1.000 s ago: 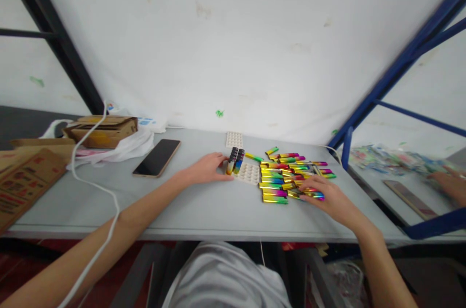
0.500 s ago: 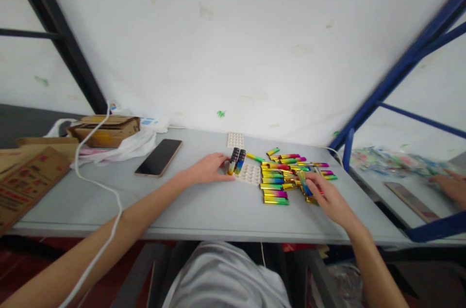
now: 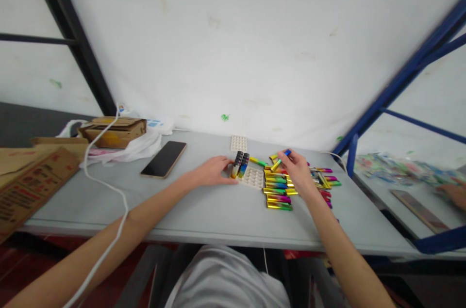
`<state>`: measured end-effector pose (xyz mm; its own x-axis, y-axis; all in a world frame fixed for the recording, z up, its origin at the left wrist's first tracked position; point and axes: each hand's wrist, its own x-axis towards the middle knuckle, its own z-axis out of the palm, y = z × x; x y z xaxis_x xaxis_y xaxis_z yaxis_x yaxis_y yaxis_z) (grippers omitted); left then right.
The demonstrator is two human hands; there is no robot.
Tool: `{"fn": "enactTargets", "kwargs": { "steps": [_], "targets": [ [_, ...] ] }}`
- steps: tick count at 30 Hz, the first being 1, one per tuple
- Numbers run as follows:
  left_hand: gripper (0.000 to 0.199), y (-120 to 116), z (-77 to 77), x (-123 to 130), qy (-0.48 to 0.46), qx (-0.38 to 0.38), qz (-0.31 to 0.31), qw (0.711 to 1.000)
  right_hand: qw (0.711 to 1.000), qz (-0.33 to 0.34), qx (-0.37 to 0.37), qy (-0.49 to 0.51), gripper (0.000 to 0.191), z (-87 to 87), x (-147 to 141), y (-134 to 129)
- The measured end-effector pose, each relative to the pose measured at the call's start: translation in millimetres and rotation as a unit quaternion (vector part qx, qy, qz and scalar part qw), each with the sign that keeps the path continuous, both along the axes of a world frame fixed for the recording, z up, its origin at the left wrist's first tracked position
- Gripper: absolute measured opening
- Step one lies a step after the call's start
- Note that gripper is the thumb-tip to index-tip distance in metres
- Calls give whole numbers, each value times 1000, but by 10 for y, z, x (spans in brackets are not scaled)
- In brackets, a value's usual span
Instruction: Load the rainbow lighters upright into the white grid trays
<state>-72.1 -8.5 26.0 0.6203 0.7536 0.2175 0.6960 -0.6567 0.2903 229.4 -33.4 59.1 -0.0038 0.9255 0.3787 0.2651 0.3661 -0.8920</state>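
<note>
My left hand [image 3: 217, 170] rests at the left side of a white tray with rows of round holes [image 3: 253, 178]. Its thumb is at the near corner and its fingers curl beside the standing lighters [image 3: 240, 164], steadying tray and lighters. These have black tops and shiny gold-and-blue bodies, and stand in two short rows at the tray's left end. Between the thumb and fingers of my right hand [image 3: 295, 167] is a tilted gold lighter with a blue end [image 3: 281, 160]. Below and around that hand lie loose metallic lighters [image 3: 276, 191] in gold, green, purple and blue.
Behind the tray lies a second white holed tray [image 3: 239, 143]. A phone [image 3: 164, 159], an open cardboard box [image 3: 114, 132] and a larger carton [image 3: 40, 177] are on the left. A white cable [image 3: 122, 196] crosses my left arm. Beyond the blue frame [image 3: 382, 99] another person's hand shows.
My right hand has lifted a lighter off the pile and moved left and away from me toward the tray. My left hand stays beside the standing lighters. The view has shifted slightly.
</note>
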Motion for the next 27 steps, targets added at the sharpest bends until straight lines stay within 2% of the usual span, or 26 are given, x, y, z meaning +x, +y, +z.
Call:
{"fn": "enactTargets", "kwargs": {
  "steps": [3, 5, 7, 12, 16, 18, 22, 27],
  "targets": [
    [57, -1, -4, 0, 0, 0, 0, 1000, 997, 72, -1, 29, 46, 24, -185, 162],
    [57, -1, -6, -1, 1, 2, -3, 1000, 987, 142, -18, 70, 44, 48, -300, 216],
    [57, -1, -8, -3, 0, 2, -3, 1000, 978, 178, -41, 106, 43, 52, -403, 233],
    [58, 10, -28, -4, 2, 7, -1, 1000, 969, 143, -117, 164, 49, -72, -562, 217],
    [56, 22, -38, 1, -6, 8, 1, 1000, 945, 169, -203, 194, 65, -197, -584, 243],
    [54, 19, -30, 6, -6, 7, -1, 1000, 941, 151, -232, 192, 66, -236, -595, 261],
    [52, 2, -2, 13, -7, 4, -5, 1000, 960, 84, -219, 155, 55, -274, -633, 256],
    [51, -4, 2, 12, -14, 3, -5, 1000, 975, 91, -171, 112, 51, -285, -638, 222]
  ]
}}
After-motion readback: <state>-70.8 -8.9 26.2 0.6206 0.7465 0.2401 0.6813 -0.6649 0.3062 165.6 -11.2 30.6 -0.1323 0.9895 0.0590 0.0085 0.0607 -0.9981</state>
